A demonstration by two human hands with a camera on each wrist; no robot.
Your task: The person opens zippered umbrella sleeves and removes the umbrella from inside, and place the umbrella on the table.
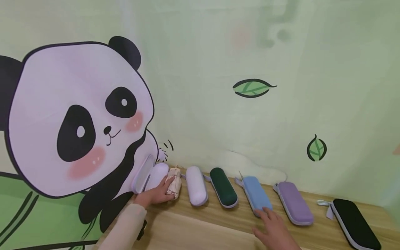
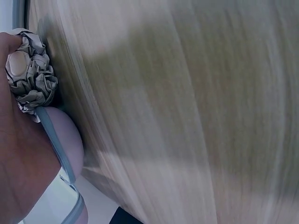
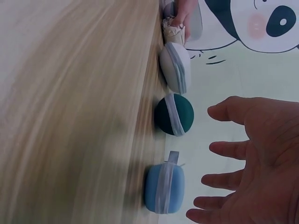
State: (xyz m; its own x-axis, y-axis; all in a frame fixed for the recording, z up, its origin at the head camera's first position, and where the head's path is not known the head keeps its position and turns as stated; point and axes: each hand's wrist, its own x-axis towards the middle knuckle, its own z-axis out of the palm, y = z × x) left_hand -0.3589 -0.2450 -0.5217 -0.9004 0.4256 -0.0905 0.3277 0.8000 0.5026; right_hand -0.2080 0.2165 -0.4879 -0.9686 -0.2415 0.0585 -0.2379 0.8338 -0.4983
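Head view: the left hand [image 1: 158,193] grips a crumpled bundle [image 1: 174,184], fingers on one side and thumb on the near side. The bundle is at the left end of the row, between an open case [image 1: 158,173] with its lid tipped back against the wall [image 1: 200,104] and a closed white case [image 1: 196,185]. Further right along the table [image 1: 193,232] lie a green case [image 1: 223,187], a blue case [image 1: 257,192], a purple case [image 1: 294,201] and a black case [image 1: 356,224], all closed. The right hand [image 1: 273,231] is at the near end of the blue case; contact cannot be told from here.

Left wrist view: a nail shows against the wrinkled bundle, and the zipped edge of the open case lies just beside it. Whether the two touch is unclear.

Right wrist view: the right hand is held off the cases with fingers straight and spread, holding nothing; the blue case is nearest.

The step in hand appears to be handling or placing the bundle with the left hand. The next move seems to call for keeping it clear of its neighbours, with the right hand free to steady a case.
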